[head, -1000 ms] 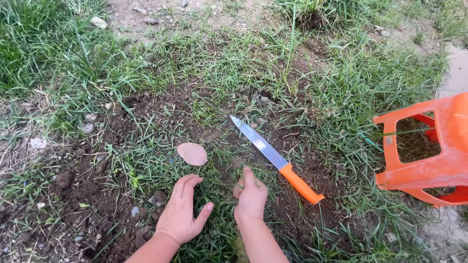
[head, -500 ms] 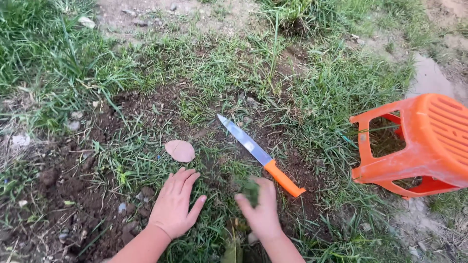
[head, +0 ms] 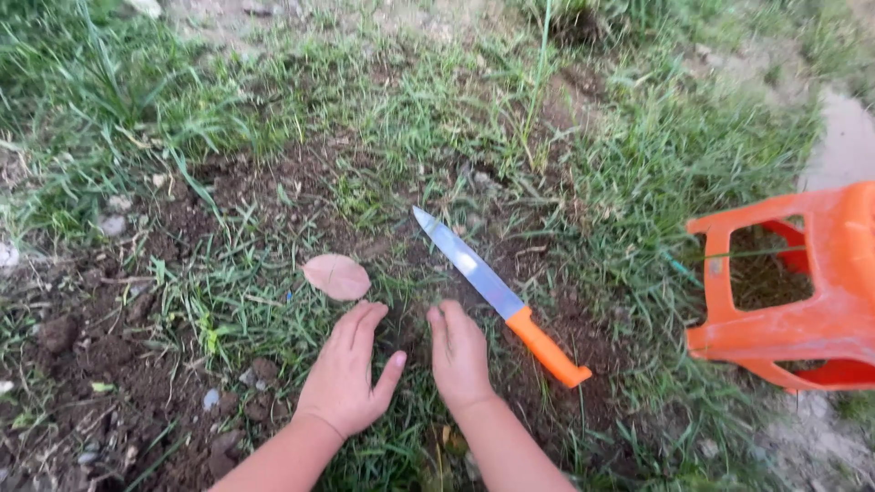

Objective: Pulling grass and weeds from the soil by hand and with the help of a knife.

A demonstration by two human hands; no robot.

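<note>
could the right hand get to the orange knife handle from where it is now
Probably yes. The right hand lies flat on the grass just beside the knife, whose orange handle rests on the soil right next to it. Nothing lies between them, and the hand holds nothing.

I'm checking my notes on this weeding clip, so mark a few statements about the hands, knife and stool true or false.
1. Both hands lie palm down on the grass. True: left hand, right hand.
2. The right hand grips the knife. False: the knife lies on the ground beside it, unheld.
3. The knife has an orange handle. True.
4. The orange stool stands upright. False: it lies tipped on its side.
5. A dry leaf lies beyond the left hand. True.
</note>
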